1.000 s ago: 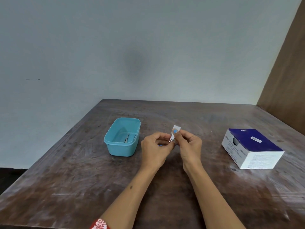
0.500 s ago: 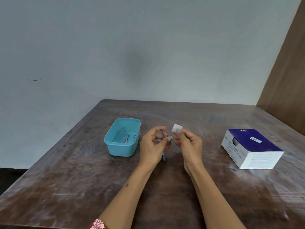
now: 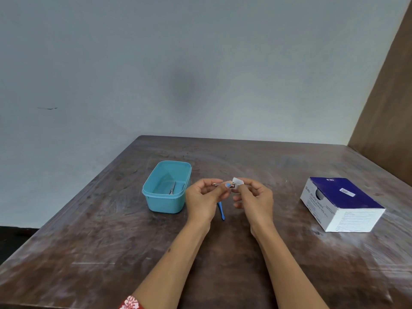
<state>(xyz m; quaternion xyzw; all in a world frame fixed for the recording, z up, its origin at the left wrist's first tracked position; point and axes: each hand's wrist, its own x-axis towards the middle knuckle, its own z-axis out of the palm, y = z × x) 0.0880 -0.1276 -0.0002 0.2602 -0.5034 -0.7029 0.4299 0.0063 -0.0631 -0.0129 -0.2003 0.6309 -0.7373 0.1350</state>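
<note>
Head view: left hand [image 3: 207, 197] pinches the stiff, probably slippery metal tool [image 3: 217, 184]; right hand [image 3: 254, 197] pinches a limp swab [image 3: 237, 181] between fingertips.

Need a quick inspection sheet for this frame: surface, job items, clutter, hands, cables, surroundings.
Surface: dark wooden table, worn, with pale scuff streaks.
Job's things: small metal tool and white pad, held above the table with the pad at the tool's end. A blue handle-like piece shows below the left hand; cannot tell if it belongs to the tool.
Clutter: teal tub, no lid on, with metal instruments inside; blue-and-white box on the right.
Grippers: left hand pinches the tool; right hand pinches the pad.
Cables: nothing seen.
Surroundings: pale wall behind; brown panel on the right.
</note>
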